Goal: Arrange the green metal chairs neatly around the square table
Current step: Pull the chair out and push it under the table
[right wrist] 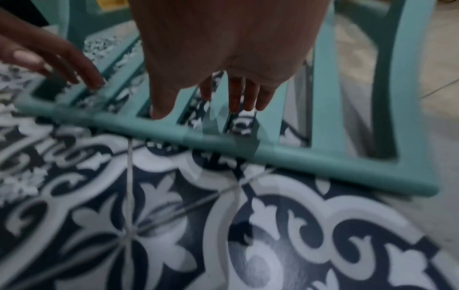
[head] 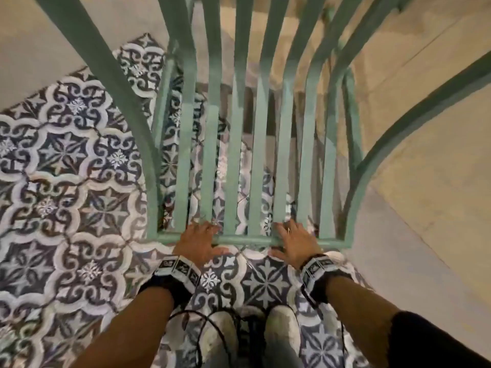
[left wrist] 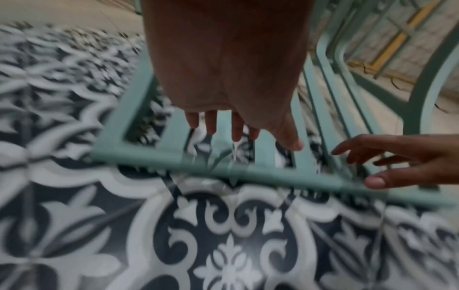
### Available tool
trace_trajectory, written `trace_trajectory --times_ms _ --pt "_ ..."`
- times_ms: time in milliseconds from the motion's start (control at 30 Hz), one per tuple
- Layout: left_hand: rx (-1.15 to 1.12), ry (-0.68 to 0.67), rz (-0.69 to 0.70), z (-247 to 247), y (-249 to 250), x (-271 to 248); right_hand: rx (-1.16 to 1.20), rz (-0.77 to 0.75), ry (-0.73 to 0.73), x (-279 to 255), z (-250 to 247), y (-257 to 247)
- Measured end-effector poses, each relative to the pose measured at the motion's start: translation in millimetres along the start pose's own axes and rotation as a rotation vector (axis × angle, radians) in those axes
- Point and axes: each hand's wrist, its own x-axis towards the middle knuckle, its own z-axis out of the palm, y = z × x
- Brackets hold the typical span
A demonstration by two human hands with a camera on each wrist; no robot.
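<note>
I look straight down on a green metal chair (head: 233,155) from behind its slatted back. Both hands lie over the back's top rail (head: 244,239). My left hand (head: 199,240) is over the rail's left part and my right hand (head: 295,243) over its right part. In the left wrist view the left hand (left wrist: 238,129) has straight fingers reaching past the rail (left wrist: 273,176), and the right hand (left wrist: 387,160) is spread beside it. The right wrist view shows the right hand (right wrist: 223,98) stretched over the rail (right wrist: 298,159). Neither hand is curled round it. No table is plainly visible.
The chair's curved armrests sweep out at left (head: 114,83) and right (head: 425,102). Patterned blue-and-white tiles (head: 66,168) cover the floor to the left and under me; plain beige floor (head: 425,208) lies to the right. My shoes (head: 220,338) stand just behind the chair.
</note>
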Motion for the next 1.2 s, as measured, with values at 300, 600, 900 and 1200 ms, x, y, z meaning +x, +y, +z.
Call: trace_trajectory --times_ms 300,600,900,1200 --pt "0.369 0.29 -0.032 45 5 37 -0.203 0.014 0.204 22 55 0" --pt "0.415 0.322 0.296 -26 34 -109 -0.259 -0.16 0.287 -118 -43 -14" --pt "0.507 0.499 0.309 -231 110 -308 -0.223 -0.25 0.614 -278 -262 -53" --pt "0.564 0.673 0.377 -365 186 -422 -0.428 -0.185 0.929 -387 -436 -62"
